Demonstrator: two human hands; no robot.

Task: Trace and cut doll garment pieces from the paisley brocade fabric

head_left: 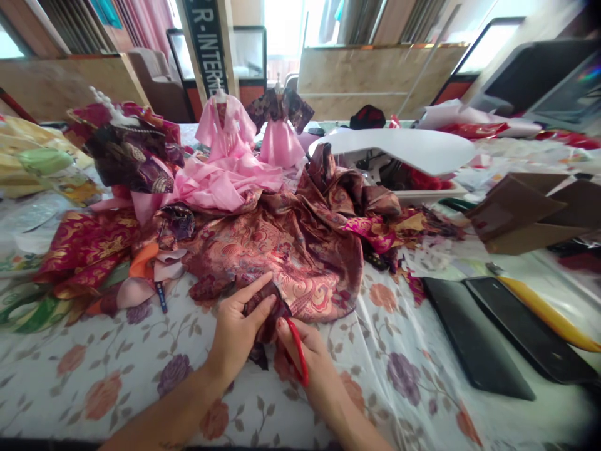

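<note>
My left hand (244,319) pinches a dark piece of brocade fabric (268,300) between thumb and fingers, near the front of the table. Close against it, my right hand (307,351) is closed on scissors with red handles (300,357). The blades are hidden by the hand and the dark cloth, so I cannot tell how far apart they are. Just behind both hands spreads a large heap of rust-coloured patterned brocade (286,238), its lower edge reaching the dark piece. A small dark tip of cloth (259,356) hangs below my left hand.
On the flowered tablecloth (188,401) lie a dark phone (526,326), a black flat case (474,338) and a blue pen (161,297). Behind stand small dressed forms with pink gowns (226,128). A cardboard box (521,213) and a white lidded container (399,147) are at right.
</note>
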